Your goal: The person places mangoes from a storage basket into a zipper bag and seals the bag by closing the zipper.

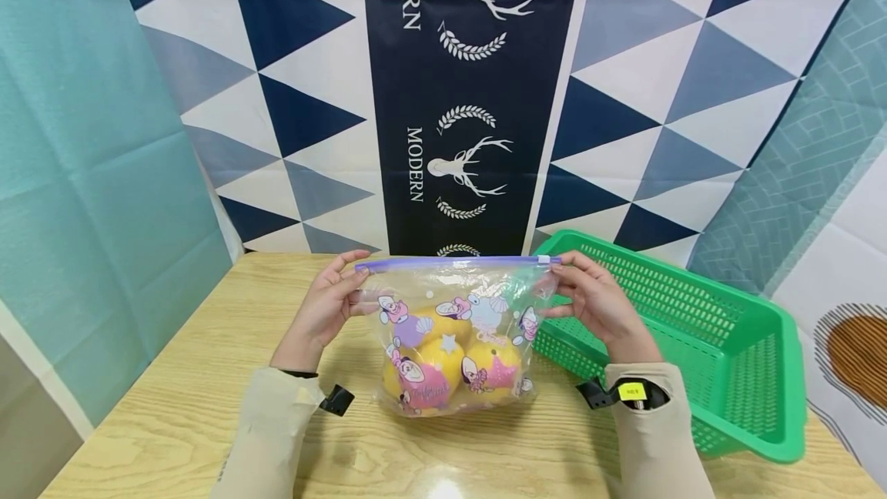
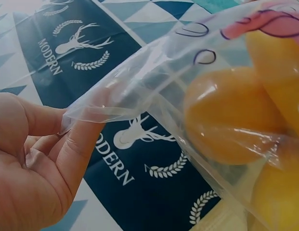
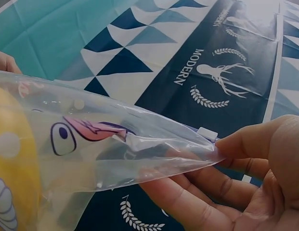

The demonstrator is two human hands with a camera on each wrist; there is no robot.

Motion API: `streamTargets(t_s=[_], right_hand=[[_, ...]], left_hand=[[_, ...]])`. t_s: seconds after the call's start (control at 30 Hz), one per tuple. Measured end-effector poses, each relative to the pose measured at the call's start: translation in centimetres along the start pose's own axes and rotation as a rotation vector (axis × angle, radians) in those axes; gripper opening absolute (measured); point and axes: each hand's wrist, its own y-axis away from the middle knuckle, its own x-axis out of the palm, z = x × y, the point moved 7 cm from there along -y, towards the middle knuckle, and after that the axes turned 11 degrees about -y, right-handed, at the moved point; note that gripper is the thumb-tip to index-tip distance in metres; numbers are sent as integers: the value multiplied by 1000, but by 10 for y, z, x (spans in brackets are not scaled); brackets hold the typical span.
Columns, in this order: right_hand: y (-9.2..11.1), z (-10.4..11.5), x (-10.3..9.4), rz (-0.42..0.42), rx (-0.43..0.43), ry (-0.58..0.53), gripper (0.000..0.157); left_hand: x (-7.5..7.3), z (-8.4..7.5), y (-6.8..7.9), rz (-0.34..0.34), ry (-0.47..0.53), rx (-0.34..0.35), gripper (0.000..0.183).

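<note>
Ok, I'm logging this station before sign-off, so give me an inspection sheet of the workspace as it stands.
Surface: light wooden table, bare grain in front.
Job's things: clear zip bag printed with cartoons, standing on the table, yellow fruits inside; slider at its right top corner.
Clutter: green plastic basket to the right; nothing seen inside.
Grips: left hand pinches the bag's top left corner; right hand pinches the top right corner.
Cables: nothing seen; black wrist straps only.
Surroundings: deer-print "MODERN" cloth and teal curtains behind.
</note>
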Motion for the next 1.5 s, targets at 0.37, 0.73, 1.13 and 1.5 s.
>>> streamTargets(t_s=[0.37,0.73,1.13,1.5], right_hand=[[-1,0,1,34,-18,-18,27],[0,0,3,49,-16,-44,29],[0,1,6,71,-16,-50,29],[1,1,8,87,-13,-54,33]], left_hand=[[1,1,-1,-36,-42,3,28],[4,-6,2,-114,-205,17,38],[24,-34,13,-276,-784,294,41],[72,-64,28,-380,-1205,714,44]])
